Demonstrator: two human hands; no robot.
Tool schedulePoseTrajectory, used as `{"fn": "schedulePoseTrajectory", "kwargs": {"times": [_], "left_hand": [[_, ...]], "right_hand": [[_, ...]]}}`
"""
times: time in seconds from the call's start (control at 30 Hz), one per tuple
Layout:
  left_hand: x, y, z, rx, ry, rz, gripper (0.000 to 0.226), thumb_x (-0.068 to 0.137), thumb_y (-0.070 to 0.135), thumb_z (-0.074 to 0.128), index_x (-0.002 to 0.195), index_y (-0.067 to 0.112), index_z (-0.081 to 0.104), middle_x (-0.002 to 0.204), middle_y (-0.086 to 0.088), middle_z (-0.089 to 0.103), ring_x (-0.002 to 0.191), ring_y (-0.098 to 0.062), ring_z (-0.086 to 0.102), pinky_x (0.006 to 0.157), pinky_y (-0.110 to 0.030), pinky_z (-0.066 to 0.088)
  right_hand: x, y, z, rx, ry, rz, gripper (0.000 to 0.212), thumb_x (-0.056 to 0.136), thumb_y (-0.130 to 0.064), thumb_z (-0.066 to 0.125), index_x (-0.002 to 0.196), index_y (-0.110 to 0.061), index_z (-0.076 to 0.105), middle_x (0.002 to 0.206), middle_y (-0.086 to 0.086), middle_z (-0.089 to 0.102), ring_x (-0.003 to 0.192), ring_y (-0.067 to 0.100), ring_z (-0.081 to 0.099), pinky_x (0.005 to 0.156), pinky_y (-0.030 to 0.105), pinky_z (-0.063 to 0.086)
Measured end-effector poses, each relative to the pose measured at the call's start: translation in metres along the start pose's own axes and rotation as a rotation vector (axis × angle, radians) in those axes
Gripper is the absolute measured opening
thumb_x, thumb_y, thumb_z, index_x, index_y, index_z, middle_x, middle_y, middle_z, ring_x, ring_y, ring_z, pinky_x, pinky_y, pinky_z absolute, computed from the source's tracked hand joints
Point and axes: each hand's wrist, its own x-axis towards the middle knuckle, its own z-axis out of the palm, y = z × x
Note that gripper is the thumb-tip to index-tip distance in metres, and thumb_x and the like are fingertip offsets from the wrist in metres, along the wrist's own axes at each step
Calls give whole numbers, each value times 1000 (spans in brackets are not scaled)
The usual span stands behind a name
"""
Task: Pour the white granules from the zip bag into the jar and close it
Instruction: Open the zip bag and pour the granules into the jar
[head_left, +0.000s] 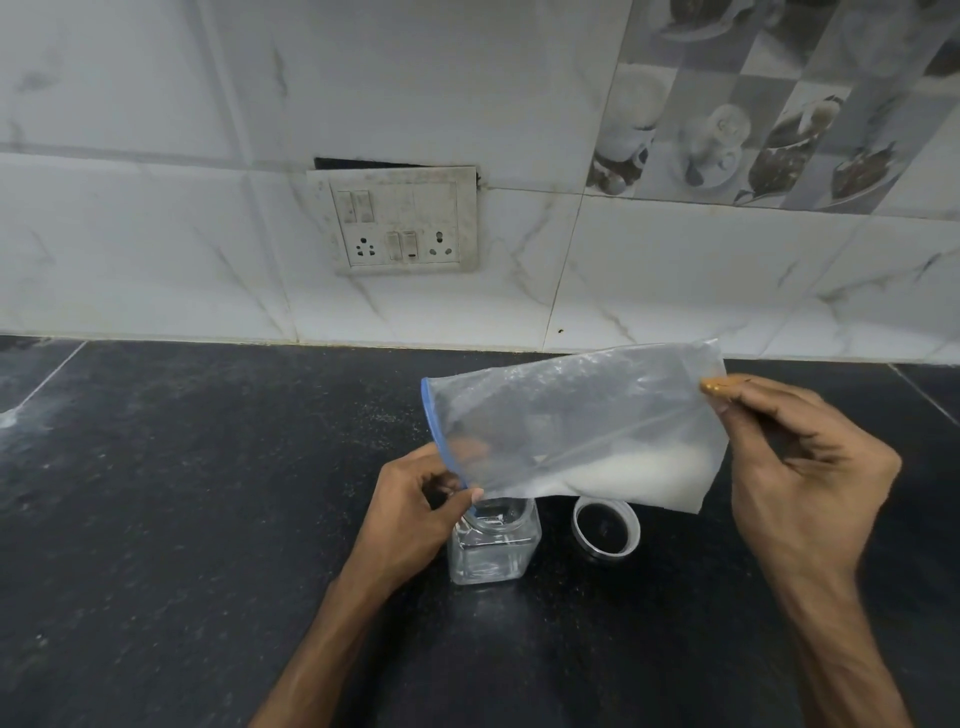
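Flanking jar (491, 545): lid (606, 529), perhaps upturned.

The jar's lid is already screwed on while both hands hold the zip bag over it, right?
Not quite. The head view shows the lid off, lying on the counter right of the open jar. The left hand and right hand do hold the zip bag over it.

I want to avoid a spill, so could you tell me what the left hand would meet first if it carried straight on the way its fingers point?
The left hand points right, so probably the jar neck, under the bag mouth.
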Motion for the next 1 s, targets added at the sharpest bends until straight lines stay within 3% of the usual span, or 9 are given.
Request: {"fn": "schedulePoseTrajectory", "kwargs": {"times": [0.1,0.17,0.23,0.33,0.47,0.67,0.77,0.93,1.0], "left_hand": [[-1,-4,1,12,0,3,58,76,4,80,85,60,66,80,17,68,68,-14,64,67,-25,56],[-1,-3,1,20,-7,6,55,76,3,79,85,55,67,76,21,65,64,-7,60,68,-24,56],[-3,-4,1,13,-10,4,52,76,1,79,87,50,67,81,29,67,69,-3,64,71,-22,57],[-3,-6,2,17,-9,-5,46,75,3,80,83,47,69,88,27,70,76,-9,69,72,-24,58],[-3,-14,3,57,-19,-14,11,75,4,81,79,12,75,86,30,68,73,-5,67,67,-24,56],[-4,-15,4,36,-4,-2,23,76,7,80,84,28,75,86,19,69,73,-13,68,68,-30,58],[-4,-20,5,20,-22,3,14,78,9,79,85,20,74,88,14,69,74,-20,68,69,-43,58],[-5,-18,3,41,-13,17,35,78,11,80,100,36,71,90,12,70,75,-17,68,71,-39,57],[-4,-19,2,33,-18,9,40,77,12,80,95,47,71,89,10,71,76,-18,69,72,-37,58]], "right_hand": [[-2,1,1,-9,-11,-10,24,84,2,74,105,-10,70,104,-10,68,93,15,71,90,25,55],[-3,3,2,5,5,3,23,85,2,74,105,-9,71,103,-8,69,93,18,71,90,28,56],[-4,4,4,25,13,25,24,85,4,73,105,-9,71,102,-7,70,93,20,72,90,32,56],[-5,4,6,48,23,44,24,85,5,73,105,-9,71,103,-7,70,93,20,72,90,32,56],[-3,3,7,55,23,60,25,85,3,74,106,-10,71,104,-8,70,93,16,72,88,26,56],[-3,2,8,74,38,59,25,85,0,74,107,-11,70,99,-12,71,93,16,72,88,24,56],[-3,3,7,110,52,84,22,85,-3,75,105,-12,71,93,-29,72,93,10,72,88,23,55],[-6,1,9,124,68,80,24,85,0,74,106,-11,71,93,-33,71,93,6,71,87,20,54],[-5,1,10,128,66,85,24,85,0,74,105,-13,71,93,-32,71,92,7,71,86,19,54]]}}
